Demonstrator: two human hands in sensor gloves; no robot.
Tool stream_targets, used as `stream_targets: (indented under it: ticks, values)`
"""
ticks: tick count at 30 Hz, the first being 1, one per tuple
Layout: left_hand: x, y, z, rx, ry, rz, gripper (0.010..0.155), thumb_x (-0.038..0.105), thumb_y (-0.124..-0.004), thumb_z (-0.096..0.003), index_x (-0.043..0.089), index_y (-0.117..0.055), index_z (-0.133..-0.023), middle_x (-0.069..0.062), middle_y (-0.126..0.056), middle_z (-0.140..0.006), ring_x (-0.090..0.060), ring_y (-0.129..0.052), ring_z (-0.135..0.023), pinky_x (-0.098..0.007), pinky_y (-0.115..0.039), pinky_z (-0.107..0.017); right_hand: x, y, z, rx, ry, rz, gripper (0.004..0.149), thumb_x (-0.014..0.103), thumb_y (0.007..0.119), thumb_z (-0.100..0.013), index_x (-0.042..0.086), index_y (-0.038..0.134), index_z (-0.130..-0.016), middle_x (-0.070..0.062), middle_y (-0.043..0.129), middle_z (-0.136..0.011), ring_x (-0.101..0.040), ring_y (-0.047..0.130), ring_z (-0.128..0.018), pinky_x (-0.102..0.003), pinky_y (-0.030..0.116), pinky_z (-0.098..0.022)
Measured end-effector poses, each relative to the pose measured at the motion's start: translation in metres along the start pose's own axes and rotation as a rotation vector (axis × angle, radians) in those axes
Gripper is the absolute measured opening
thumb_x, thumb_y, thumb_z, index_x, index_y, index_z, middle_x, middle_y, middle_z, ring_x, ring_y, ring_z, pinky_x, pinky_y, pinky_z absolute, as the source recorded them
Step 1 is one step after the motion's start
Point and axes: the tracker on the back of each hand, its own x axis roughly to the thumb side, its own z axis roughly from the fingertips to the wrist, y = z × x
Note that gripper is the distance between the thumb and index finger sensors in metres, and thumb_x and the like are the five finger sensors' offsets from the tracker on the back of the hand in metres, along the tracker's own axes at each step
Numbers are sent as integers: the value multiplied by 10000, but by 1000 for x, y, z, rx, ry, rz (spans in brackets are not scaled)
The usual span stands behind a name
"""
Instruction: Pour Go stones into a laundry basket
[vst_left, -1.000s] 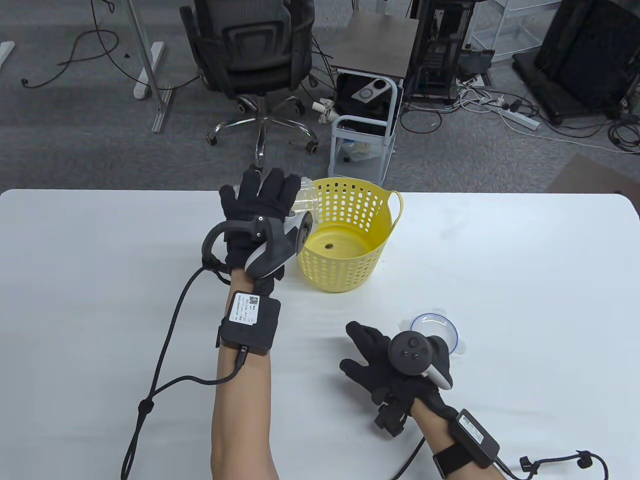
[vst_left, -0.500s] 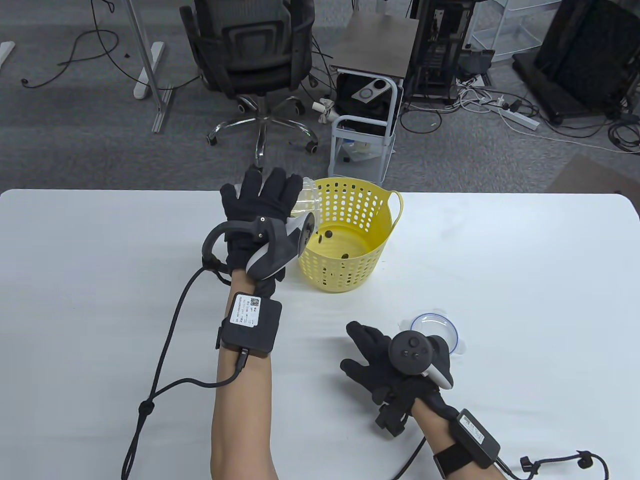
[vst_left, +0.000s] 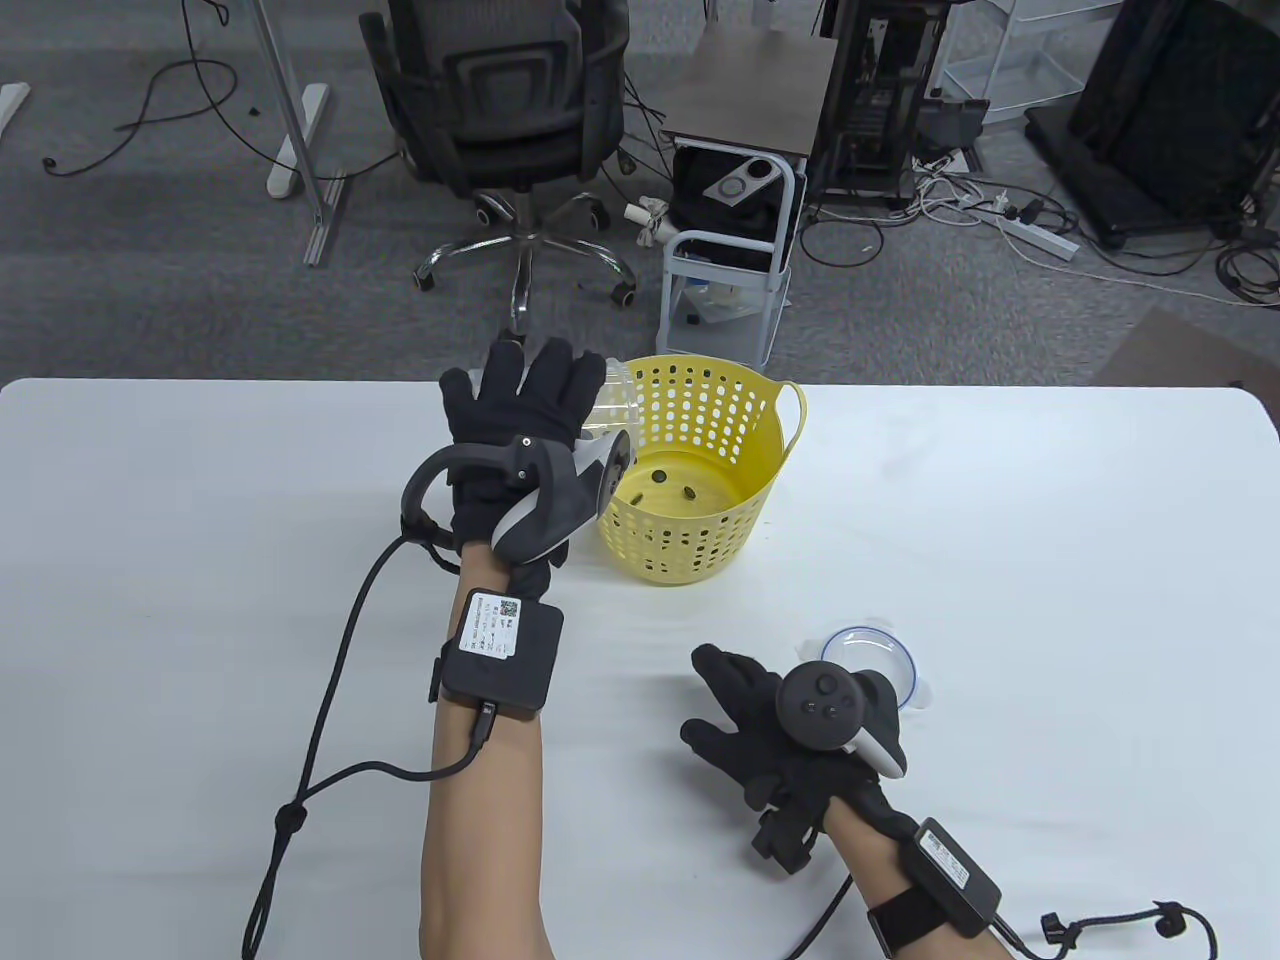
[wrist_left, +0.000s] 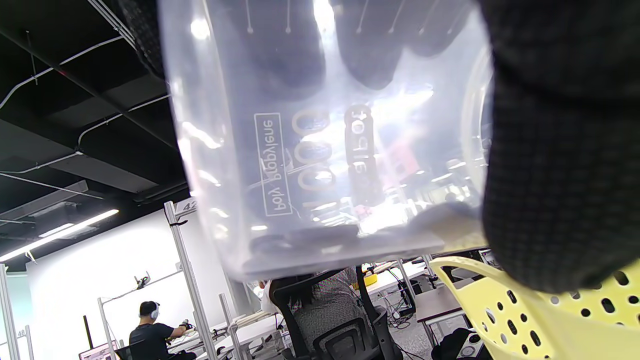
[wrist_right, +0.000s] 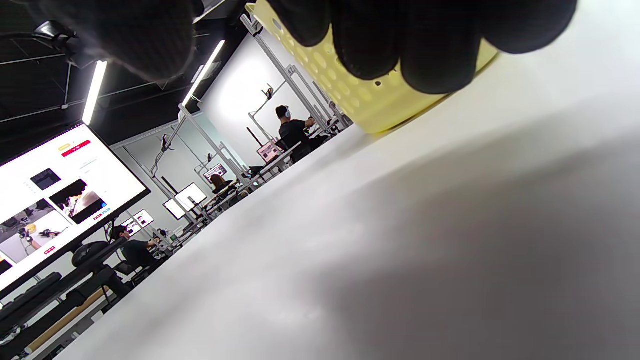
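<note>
Left grip: the left hand (vst_left: 520, 425) wraps its gloved fingers (wrist_left: 295, 55) round the wall of the clear polypropylene tub (wrist_left: 325, 150), held on its side.
Tub mouth: it tips away from the palm, over the near rim of the yellow perforated plastic laundry basket (vst_left: 760, 420).
Go stones: a few small dark Go stones (vst_left: 660, 478) lie on the basket floor, below and beyond the grip; a dark heap shows low in the tub, though blurred.
Handling: I judge the tub light, smooth and a little flexible, so a grip round its middle suits; stones are hard, dense and prone to bounce or roll.
Basket: thin and light, it may shift if knocked.
Right hand: the right hand (vst_left: 775, 735) rests fingers spread on the white table (vst_left: 1050, 520), well apart from the grip, holding nothing.
Lid: a clear round lid (vst_left: 872, 662) lies just beside the right hand.
</note>
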Motion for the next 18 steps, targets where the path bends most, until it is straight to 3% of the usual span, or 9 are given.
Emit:
stream_targets:
  ticks: [18]
  values:
    - [0, 1, 2, 6, -11, -24, 1239, 571, -1218, -96, 569, -401, -1027, 289, -504, -1179, -200, -640, -1118, -617, -636, -751, 0, 1, -1, 25, 12, 12, 798, 576, 807, -445, 140, 532, -1053, -240, 634, -1057, -580, 748, -858, -708, 620, -611]
